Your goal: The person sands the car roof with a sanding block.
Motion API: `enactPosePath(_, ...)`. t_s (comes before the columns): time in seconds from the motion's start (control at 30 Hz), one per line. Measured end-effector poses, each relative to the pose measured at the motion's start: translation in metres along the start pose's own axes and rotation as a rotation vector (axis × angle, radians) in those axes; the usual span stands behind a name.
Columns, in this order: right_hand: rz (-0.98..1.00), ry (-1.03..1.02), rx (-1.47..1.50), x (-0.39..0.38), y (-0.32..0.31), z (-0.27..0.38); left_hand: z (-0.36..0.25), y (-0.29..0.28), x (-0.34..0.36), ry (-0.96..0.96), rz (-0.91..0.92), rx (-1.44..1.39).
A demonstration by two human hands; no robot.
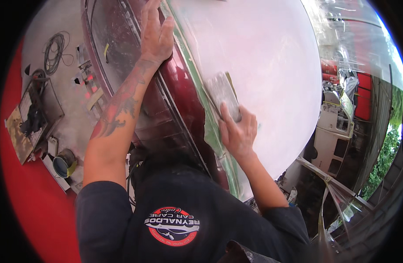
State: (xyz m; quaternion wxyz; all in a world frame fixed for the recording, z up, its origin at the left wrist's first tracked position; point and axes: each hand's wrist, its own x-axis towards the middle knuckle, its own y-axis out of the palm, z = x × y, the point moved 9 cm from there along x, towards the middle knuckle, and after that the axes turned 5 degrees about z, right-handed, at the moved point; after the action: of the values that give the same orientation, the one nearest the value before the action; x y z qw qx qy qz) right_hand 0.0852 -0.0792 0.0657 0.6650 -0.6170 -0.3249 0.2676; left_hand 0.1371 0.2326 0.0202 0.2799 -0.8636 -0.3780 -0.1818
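A pale, dusty sanding block (219,85) lies on the broad whitish-pink car panel (271,57), with a strip of sandpaper showing along its far right edge. My right hand (241,131) grips its near end, index finger laid along the top. Beside the block, green masking tape (203,103) runs down the panel's left border, its edge ragged. My left hand (157,37) lies flat against the dark red car body (179,70) further up, fingers stretched toward the top edge of the view and holding nothing.
Left of the car, a coiled cable (55,52), a metal can (64,164) and a frame with a dark cloth (34,119) are on the concrete floor. Clear plastic sheeting (342,210) hangs at right, near a white vehicle part (331,142) and a red cabinet (363,96).
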Motion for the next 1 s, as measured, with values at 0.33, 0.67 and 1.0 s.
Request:
enactPosePath(0.33, -0.119, 0.001, 0.000, 0.200, 0.011, 0.020, -0.021, 0.005, 0.013, 0.032, -0.008, -0.065)
enactPosePath(0.67, 0.070, 0.009, 0.034, 0.003, -0.006, 0.005, 0.003, -0.004, 0.001, -0.059, -0.034, -0.076)
enactPosePath(1.0, 0.025, -0.005, 0.023, 0.231, 0.012, 0.028, -0.004, 0.002, 0.011, 0.001, 0.005, -0.025)
